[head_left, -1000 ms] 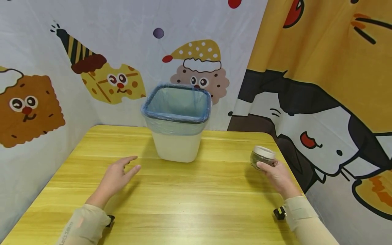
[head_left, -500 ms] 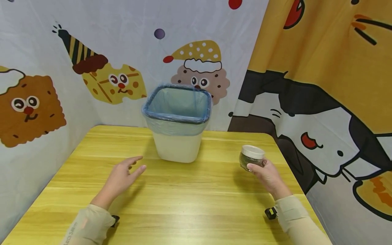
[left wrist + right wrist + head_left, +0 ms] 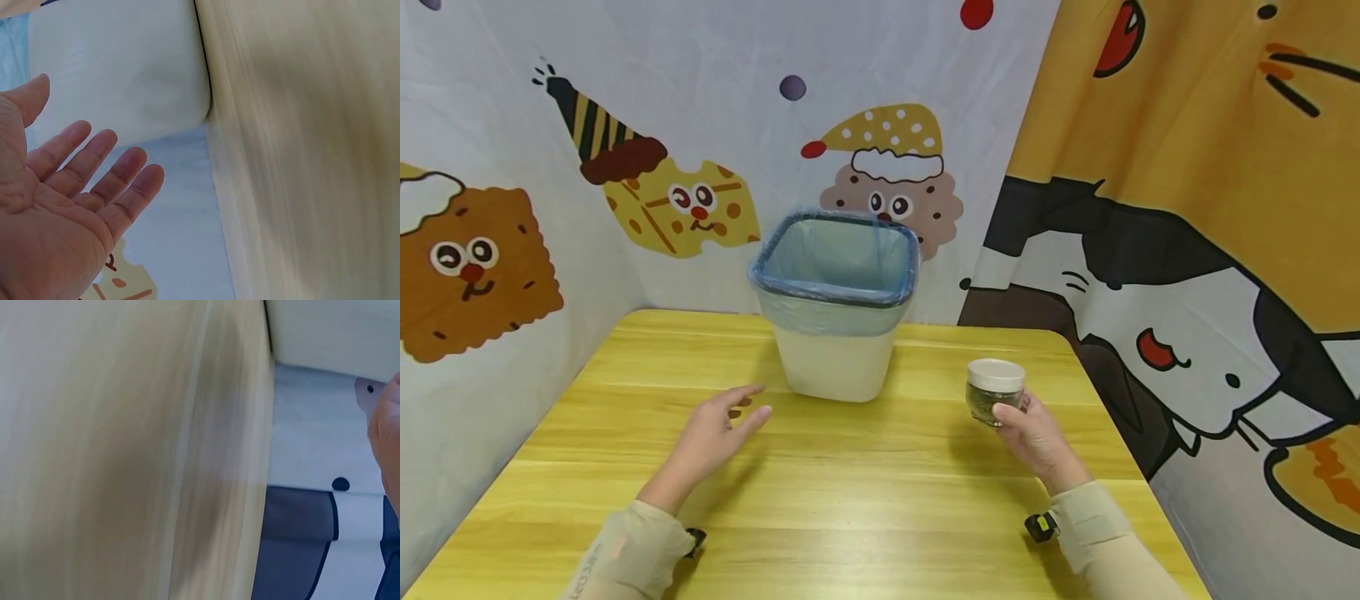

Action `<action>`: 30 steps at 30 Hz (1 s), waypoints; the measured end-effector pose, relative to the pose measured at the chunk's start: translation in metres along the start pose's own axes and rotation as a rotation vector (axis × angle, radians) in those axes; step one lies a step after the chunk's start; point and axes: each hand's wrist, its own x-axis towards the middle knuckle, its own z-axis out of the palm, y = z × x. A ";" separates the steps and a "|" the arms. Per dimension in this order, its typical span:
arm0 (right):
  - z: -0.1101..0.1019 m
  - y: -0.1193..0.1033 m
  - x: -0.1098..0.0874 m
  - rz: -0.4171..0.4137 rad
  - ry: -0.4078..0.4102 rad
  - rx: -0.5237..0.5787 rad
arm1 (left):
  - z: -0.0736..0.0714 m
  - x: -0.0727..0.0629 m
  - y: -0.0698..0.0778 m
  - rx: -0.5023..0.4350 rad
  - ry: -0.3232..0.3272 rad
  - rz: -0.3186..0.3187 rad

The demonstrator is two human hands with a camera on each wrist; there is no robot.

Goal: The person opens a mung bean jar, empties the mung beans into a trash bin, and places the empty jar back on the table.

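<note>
In the head view my right hand [image 3: 1037, 437] grips a small glass jar [image 3: 988, 406] with a white lid and dark contents. The jar is upright above the table, its shadow below it. Only part of the right hand [image 3: 389, 434] shows at the edge of the right wrist view, and the jar is out of that frame. My left hand [image 3: 711, 433] hovers over the table, holding nothing, fingers relaxed and thumb apart. Its palm and spread fingers [image 3: 128, 175] show in the left wrist view, in front of the white bin [image 3: 125, 69].
At the table's back stands the white bin [image 3: 835, 362], lined with a blue plastic bag [image 3: 831, 290] folded over its rim. A yellow wood-grain table [image 3: 850, 500] spans the space under both hands. Printed cloth walls [image 3: 700, 50] close off the back and sides.
My right hand has carried the jar leftward, nearer the table's middle. The left hand has drifted slightly right. The bin stays in place.
</note>
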 end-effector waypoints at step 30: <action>0.104 0.022 0.012 0.058 -0.436 0.086 | 0.037 0.019 0.100 -0.161 -0.059 0.413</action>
